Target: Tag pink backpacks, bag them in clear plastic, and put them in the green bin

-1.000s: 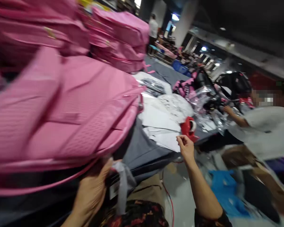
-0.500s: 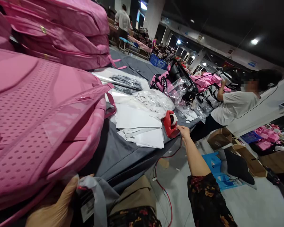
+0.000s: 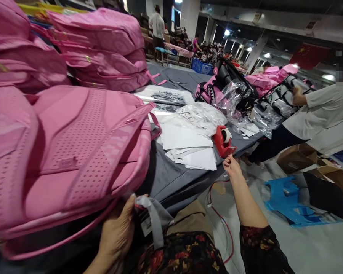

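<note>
A pink backpack point(image 3: 82, 129) with perforated straps lies on the dark grey table cover in front of me. My left hand point(image 3: 117, 228) is closed at its lower edge, thumb up, beside a grey strap point(image 3: 156, 217) with a white label under it. What those fingers grip is partly hidden. At the table's edge stands a red tape dispenser point(image 3: 220, 144) holding a white roll. Just below its front end, my right hand point(image 3: 231, 166) is pinched shut; anything between its fingertips is too small to make out.
White paper sheets point(image 3: 185, 139) and clear plastic bags point(image 3: 202, 116) lie beside the dispenser. More pink backpacks point(image 3: 108, 45) are stacked behind. A person in a white shirt point(image 3: 322, 106) works at the right. A blue stool point(image 3: 288, 201) and red cable point(image 3: 228, 228) are on the floor side.
My right hand has come away from the dispenser's front end, slightly down towards me. The view has swung left, so things appear further right. My left hand stays by the grey strap.
</note>
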